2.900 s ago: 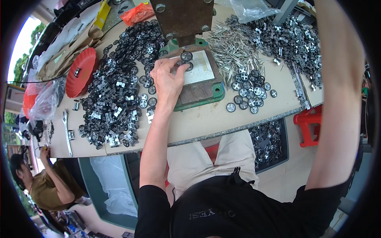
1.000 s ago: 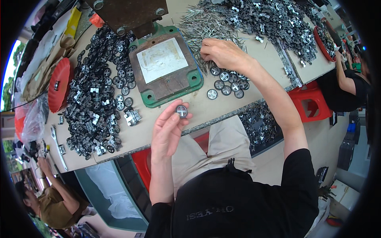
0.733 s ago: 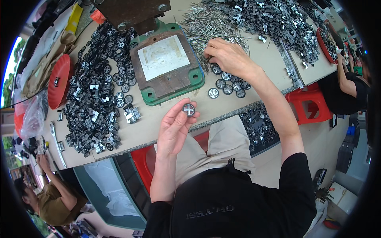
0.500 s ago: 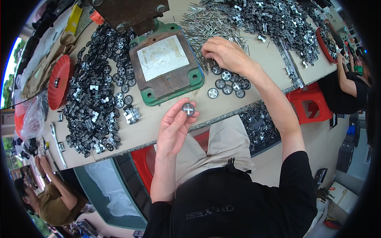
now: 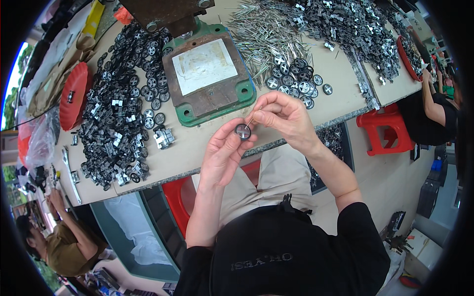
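Between the thumb and fingers of my left hand (image 5: 224, 150) is a small black toy wheel (image 5: 243, 131) with a silver cross-shaped hub, its face turned up. My right hand (image 5: 286, 121) pinches a thin metal pin (image 5: 250, 122), whose lower end meets the wheel near its hub; whether it sits in a hole I cannot tell. Both hands are just over the table's front edge. Beyond them stands a green and brown press (image 5: 210, 93) with a white pad on its bed. A heap of loose metal pins (image 5: 269, 37) lies behind a cluster of wheels (image 5: 296, 79).
At the left are piles of wheels and dark parts (image 5: 116, 123), a red dish (image 5: 75, 96) and a wrench (image 5: 70, 175). Many small black-and-silver parts (image 5: 340, 29) spread across the far right. A red stool (image 5: 382, 130) stands at the right; another person (image 5: 69, 241) sits at lower left.
My right hand has come back from the pin heap toward me with a pin and now meets the wheel in my left hand. The left hand has barely moved.
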Demonstrator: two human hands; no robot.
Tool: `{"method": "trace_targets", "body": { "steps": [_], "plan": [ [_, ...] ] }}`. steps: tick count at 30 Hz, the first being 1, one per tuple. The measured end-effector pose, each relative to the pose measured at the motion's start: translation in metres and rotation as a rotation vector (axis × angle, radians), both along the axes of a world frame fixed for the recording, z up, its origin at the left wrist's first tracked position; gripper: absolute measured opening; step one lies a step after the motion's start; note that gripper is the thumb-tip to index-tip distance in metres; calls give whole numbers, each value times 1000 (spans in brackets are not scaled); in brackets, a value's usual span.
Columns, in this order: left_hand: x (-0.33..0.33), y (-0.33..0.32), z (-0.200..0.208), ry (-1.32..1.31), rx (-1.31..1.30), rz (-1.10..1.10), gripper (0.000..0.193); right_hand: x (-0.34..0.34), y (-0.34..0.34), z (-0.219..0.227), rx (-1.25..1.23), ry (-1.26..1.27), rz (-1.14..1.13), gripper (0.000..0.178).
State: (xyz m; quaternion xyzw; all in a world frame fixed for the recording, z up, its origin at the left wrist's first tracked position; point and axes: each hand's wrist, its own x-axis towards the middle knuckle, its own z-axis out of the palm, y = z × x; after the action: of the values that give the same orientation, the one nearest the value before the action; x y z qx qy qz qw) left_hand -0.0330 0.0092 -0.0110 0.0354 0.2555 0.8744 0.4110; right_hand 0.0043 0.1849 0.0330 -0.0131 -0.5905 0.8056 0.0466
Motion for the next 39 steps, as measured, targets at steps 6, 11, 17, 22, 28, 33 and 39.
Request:
{"method": "trace_targets", "body": {
  "steps": [6, 11, 17, 22, 28, 33, 39],
  "plan": [
    [1, 1, -5, -14, 41, 45, 30, 11, -10, -1, -34, 15, -56, 10],
    [4, 5, 12, -8, -140, 68, 27, 12, -12, -8, 149, 71, -114, 10],
    [4, 3, 11, -12, -111, 52, 29, 11, -12, -11, 157, 70, -143, 10],
    [4, 0, 6, -4, -43, 41, 34, 11, -7, -11, 666, 438, -203, 8],
    [9, 10, 2, 87, -22, 100, 30, 18, -18, -19, 148, 226, -264, 8],
    [12, 11, 1, 75, -81, 151, 27, 24, -16, -17, 124, 208, -271, 8],
    [6, 8, 1, 12, -53, 54, 27, 6, 37, 9, 335, -17, -162, 23]
  ]
}}
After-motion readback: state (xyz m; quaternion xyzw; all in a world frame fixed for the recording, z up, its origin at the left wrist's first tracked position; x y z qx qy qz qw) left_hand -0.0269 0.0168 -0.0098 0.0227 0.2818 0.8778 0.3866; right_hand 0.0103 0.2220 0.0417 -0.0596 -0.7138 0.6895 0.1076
